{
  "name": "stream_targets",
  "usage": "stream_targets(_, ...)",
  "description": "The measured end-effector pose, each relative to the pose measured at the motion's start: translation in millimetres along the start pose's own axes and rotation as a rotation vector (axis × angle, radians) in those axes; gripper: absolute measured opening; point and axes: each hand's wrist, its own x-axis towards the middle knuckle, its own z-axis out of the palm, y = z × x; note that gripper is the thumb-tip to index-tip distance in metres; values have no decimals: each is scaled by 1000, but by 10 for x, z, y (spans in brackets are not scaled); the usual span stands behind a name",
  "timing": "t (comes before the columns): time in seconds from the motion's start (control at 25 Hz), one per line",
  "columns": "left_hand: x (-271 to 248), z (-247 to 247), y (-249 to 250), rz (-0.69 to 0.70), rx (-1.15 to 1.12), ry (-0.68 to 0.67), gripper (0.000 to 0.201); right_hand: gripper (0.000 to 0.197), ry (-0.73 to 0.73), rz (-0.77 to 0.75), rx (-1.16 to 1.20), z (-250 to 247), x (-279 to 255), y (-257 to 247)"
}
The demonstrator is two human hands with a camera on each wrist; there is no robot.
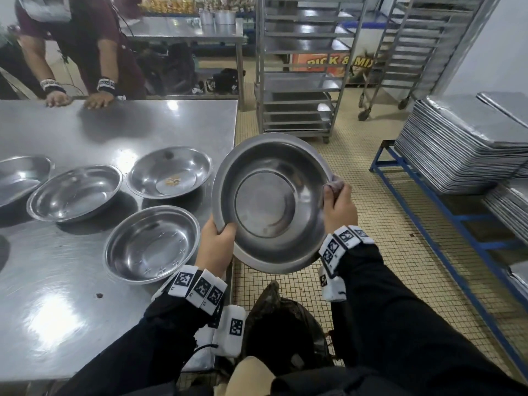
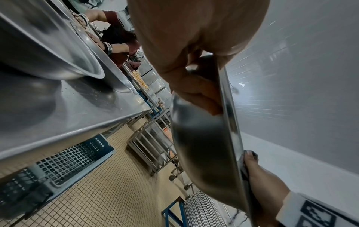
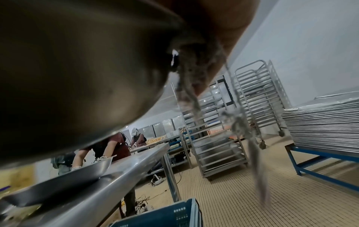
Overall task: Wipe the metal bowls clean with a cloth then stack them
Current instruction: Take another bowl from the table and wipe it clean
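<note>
I hold a large metal bowl (image 1: 271, 204) tilted toward me, off the right edge of the steel table (image 1: 85, 130). My left hand (image 1: 218, 238) grips its lower left rim, thumb inside; the left wrist view shows the fingers curled behind the bowl (image 2: 205, 150). My right hand (image 1: 338, 205) pinches a grey cloth (image 1: 335, 184) against the right rim; frayed cloth (image 3: 190, 79) hangs down beside the bowl's underside (image 3: 77, 69). Several more bowls lie on the table: one (image 1: 151, 244) near my left wrist, one with yellow residue (image 1: 170, 172), another (image 1: 75, 192) and one at the left edge (image 1: 20, 178).
Another person leans both hands (image 1: 77, 100) on the table's far edge. Wheeled tray racks (image 1: 300, 67) stand behind. Stacked metal trays (image 1: 463, 144) sit on a blue frame at right. A dark bag (image 1: 283, 324) lies on the tiled floor below me, a blue crate (image 3: 165, 215) under the table.
</note>
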Motion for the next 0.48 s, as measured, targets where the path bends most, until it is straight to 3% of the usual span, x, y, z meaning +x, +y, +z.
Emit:
stream_targets(0.16, 120, -118, -91, -75, -32, -38, 18, 28, -98, 56, 11, -130, 32, -4)
stream_targets(0.28, 164, -168, -132, -17, -52, 35, 18, 14, -36, 113, 90, -84, -71, -30)
stream_targets(0.36, 160, -160, -134, 51, -80, 40, 31, 15, 39, 198, 189, -3, -159, -104)
stream_targets(0.48, 111, -43, -102, 113, -87, -61, 45, 28, 153, 291, 327, 153, -259, -248)
